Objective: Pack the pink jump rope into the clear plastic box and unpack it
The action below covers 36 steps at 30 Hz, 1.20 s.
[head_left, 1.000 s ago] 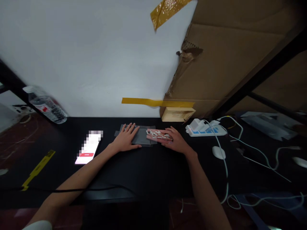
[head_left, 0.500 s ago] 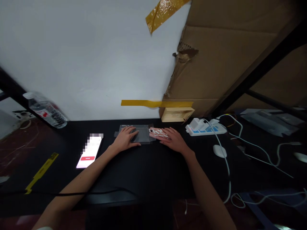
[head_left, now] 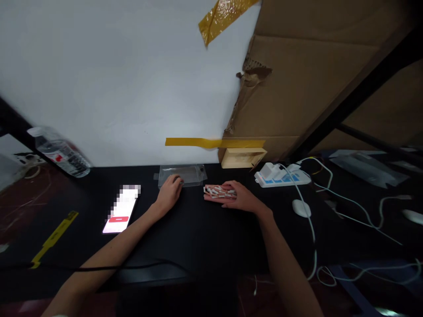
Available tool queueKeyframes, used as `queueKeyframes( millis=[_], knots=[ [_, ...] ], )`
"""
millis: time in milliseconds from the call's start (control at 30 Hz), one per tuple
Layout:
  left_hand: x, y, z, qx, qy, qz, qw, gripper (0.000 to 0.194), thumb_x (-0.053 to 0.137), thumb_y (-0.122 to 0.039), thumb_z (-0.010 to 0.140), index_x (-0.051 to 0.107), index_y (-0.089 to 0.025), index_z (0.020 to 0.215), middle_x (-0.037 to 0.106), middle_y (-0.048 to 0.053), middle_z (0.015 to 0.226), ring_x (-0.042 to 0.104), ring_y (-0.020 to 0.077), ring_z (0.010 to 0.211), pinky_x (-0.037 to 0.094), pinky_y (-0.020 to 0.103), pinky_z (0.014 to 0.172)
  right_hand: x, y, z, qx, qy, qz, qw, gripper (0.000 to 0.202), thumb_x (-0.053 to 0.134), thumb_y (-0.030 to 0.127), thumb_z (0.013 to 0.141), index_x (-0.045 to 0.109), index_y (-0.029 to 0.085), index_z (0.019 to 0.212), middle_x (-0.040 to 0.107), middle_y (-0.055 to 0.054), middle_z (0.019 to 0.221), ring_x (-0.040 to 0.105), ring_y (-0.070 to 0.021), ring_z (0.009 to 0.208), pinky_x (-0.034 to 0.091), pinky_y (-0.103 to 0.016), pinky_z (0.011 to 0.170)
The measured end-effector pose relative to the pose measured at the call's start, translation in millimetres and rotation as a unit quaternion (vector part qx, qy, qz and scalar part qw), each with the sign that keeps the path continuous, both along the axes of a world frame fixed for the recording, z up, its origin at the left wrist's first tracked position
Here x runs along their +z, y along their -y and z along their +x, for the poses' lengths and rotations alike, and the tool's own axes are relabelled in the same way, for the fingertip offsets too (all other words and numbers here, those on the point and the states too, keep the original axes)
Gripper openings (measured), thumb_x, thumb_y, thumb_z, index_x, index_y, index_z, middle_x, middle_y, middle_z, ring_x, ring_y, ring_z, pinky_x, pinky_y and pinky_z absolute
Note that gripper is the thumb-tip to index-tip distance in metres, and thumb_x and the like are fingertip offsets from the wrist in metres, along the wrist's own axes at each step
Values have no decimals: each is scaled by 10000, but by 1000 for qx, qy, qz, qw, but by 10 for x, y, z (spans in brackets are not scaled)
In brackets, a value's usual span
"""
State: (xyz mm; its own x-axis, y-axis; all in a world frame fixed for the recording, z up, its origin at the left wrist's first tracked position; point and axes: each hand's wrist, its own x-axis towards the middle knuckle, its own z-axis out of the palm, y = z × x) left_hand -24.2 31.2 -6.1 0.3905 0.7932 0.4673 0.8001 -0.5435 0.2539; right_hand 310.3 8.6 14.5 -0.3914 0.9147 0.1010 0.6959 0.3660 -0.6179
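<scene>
A clear plastic box (head_left: 188, 175) lies flat near the wall. At its near left edge, my left hand (head_left: 170, 191) has its fingers curled in against the plastic. To the right, a small shallow pinkish tray (head_left: 211, 198) is filled with several short white sticks (head_left: 218, 191), whose exact kind I cannot make out. My right hand (head_left: 243, 197) is closed around the tray's right end, fingers on the far side and thumb on the near side. The palm hides that end.
A lit phone (head_left: 122, 211) lies left of my left hand. Behind the tray, a pale wooden box (head_left: 243, 158) leans against cardboard (head_left: 287, 88). A power strip (head_left: 284, 177), a white mouse (head_left: 301, 208) and cables are to the right. A water bottle (head_left: 64, 155) stands tilted at far left.
The clear box has shifted back and left, away from the tray. My left hand's fingers, spread before, are now curled. My right hand and the tray sit slightly nearer to me.
</scene>
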Motion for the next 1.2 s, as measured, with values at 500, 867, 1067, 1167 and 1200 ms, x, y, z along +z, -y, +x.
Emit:
queueKeyframes(
  millis=[500, 867, 1067, 1167, 1200],
  knots=[
    [93, -5, 16, -104, -23, -63, 992, 438, 352, -376, 1054, 577, -112, 1322, 522, 161, 1464, 420, 250, 1419, 307, 466, 1192, -211, 90, -619, 91, 19, 90, 992, 761, 822, 391, 728, 534, 228, 1413, 544, -141, 1448, 412, -336, 1412, 305, -548, 1173],
    [115, 325, 246, -167, -89, -85, 978, 743, 394, -596, 995, 314, -78, 1520, 426, 219, 1520, 414, 325, 1403, 348, 493, 1139, -334, 1, -1099, 39, -84, 121, 988, 467, 624, 312, 864, 597, 170, 1309, 618, -160, 1334, 537, -277, 1287, 403, -487, 1124],
    [35, 306, 199, -157, -156, -78, 972, 806, 458, -647, 947, 306, -113, 1532, 383, 200, 1554, 389, 355, 1410, 293, 496, 1143, -247, -4, -766, 110, -61, 59, 990, 623, 667, 378, 854, 519, 181, 1427, 505, -162, 1485, 436, -293, 1405, 347, -510, 1171],
    [9, 282, 147, -157, -151, -80, 973, 769, 480, -621, 948, 293, -168, 1541, 401, 169, 1550, 413, 346, 1390, 301, 496, 1131, -172, -8, -573, 126, -30, 29, 991, 768, 729, 406, 806, 451, 192, 1489, 448, -155, 1543, 391, -310, 1442, 307, -526, 1190],
    [-3, 276, 131, -154, -140, -79, 975, 799, 497, -628, 937, 269, -166, 1548, 412, 173, 1540, 425, 349, 1377, 311, 498, 1125, -153, -9, -530, 121, -22, 20, 992, 801, 743, 431, 795, 441, 197, 1498, 441, -151, 1550, 377, -315, 1452, 298, -531, 1193]
  ],
)
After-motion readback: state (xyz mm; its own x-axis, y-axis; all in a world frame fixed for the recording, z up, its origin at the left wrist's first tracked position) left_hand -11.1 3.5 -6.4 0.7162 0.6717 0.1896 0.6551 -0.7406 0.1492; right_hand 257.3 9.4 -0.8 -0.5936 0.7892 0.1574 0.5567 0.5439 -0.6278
